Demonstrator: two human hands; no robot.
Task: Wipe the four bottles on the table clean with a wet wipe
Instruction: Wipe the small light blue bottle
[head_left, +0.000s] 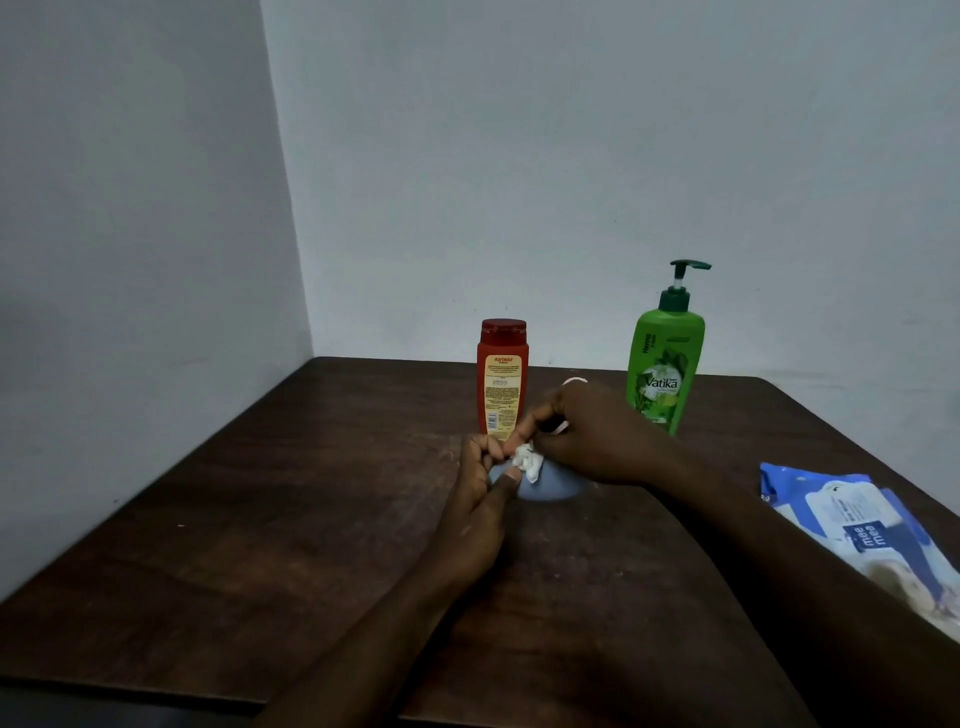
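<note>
Head view. Grip, left hand (480, 480): fingers and thumb closed on the near end of a pale blue bottle (550, 486) lying on its side at table centre. Grip, right hand (587, 436): fingertips pinching a crumpled white wet wipe (527, 461) against the bottle's upper face; something white and pink shows under this palm, too hidden to name. Bottle's long axis: appears to run from 9 to 3 o'clock, much of it covered by both hands. Wipe: touching the bottle, just beside the left thumb. Red bottle (501, 376): upright, 12 o'clock of the hands. Green pump bottle (665, 364): upright, 2 o'clock, nearer the right hand. Fourth bottle: not identifiable. Wipe packet (852, 525): 4 o'clock, table (260, 519) edge.
</note>
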